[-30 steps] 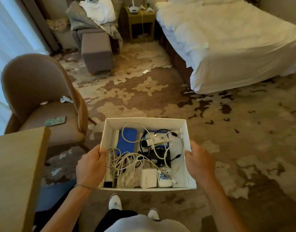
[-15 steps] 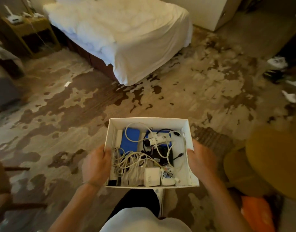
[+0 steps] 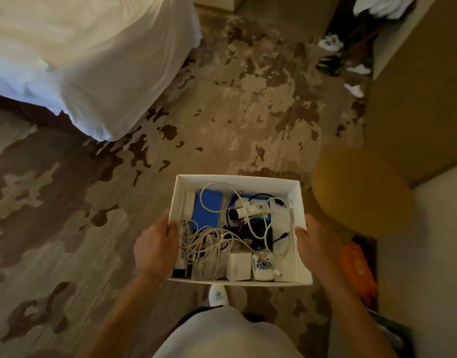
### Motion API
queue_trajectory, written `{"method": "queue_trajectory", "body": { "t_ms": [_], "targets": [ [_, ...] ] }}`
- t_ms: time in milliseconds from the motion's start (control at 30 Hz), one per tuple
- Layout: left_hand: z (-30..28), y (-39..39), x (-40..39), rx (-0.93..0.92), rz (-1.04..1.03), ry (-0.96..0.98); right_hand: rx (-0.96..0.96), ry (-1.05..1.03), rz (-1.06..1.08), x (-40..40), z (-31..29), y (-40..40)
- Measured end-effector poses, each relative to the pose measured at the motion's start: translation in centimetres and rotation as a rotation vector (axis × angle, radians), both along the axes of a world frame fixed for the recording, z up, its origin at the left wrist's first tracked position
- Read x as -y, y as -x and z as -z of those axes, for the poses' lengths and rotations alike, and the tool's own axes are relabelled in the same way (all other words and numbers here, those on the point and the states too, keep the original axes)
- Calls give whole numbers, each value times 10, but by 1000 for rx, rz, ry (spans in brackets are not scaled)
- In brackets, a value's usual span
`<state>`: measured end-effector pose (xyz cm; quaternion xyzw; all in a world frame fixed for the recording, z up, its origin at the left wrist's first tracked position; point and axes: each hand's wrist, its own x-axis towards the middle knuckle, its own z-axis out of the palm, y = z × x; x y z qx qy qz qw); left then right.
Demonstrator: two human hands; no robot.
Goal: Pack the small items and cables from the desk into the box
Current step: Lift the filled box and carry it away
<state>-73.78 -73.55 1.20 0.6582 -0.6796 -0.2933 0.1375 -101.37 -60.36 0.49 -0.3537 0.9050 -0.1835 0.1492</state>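
- The left hand point(image 3: 156, 248) is grasping the left wall of the white box point(image 3: 236, 180), its thumb hooking over the rim and the fingers going under the outside
- The right hand point(image 3: 317, 245) is grasping the right wall in the same way, thumb lying on the rim, so the box is hanging between the two hands, off the floor, in front of the person's body
- Inside the box, a tangle of white cables point(image 3: 209, 240) is lying just beside the left hand, with one loop running up over a blue flat item point(image 3: 209, 211) at the far left of the box
- A white cylindrical device point(image 3: 248, 211) with a dark end is lying tilted toward the far side, between the hands, over a dark item point(image 3: 255, 235)
- A white charger block point(image 3: 239, 266) and a small white piece with a blue pattern point(image 3: 262, 264) are sitting side by side against the near wall
- A thin white cable point(image 3: 289, 228) is running along the inside of the wall held by the right hand
- Beyond the left hand, a bed with white bedding point(image 3: 93, 60) is standing on the patterned carpet point(image 3: 248, 112)
- Beyond the right hand, a mustard rounded seat point(image 3: 359, 192) is sitting close to the box, and shoes point(image 3: 330, 42) are lying well apart, farther off
- An orange thing point(image 3: 356, 267) is lying just outside the right wrist; what it is I cannot tell
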Motion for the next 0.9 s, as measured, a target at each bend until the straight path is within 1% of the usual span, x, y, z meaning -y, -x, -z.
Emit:
{"method": "queue_trajectory", "body": {
  "t_ms": [100,267,400,533,700,900],
  "targets": [
    [1,43,15,11,100,-19,-18,3,67,-6,-4,32],
    [-1,113,27,-30,202,-22,35,-16,153,-21,-13,83],
    [-3,176,35,-26,288,-24,72,-6,236,-35,-12,126],
    [3,244,40,-18,357,-72,33,-32,303,-48,1,183],
    [22,343,39,-16,340,-122,69,-11,356,-59,25,271],
    [69,459,37,26,317,-167,98,-88,363,-62,72,381]
  ]
}}
